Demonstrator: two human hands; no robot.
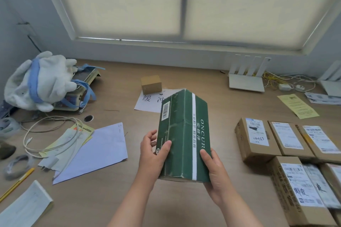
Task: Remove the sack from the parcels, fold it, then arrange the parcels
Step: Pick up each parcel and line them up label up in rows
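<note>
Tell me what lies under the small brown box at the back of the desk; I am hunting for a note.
The small brown box sits on the corner of a white sheet with large handwritten characters. The green box, held by both hands, covers the sheet's right part.

"ONCUR" on green parcel (pixel 184 134); "040563" on brown parcel's label (pixel 258 135)

Green parcel (pixel 182 134) with white stripe, tilted, lifted above desk; labelled brown parcels (pixel 287 145) grouped at right.
</note>
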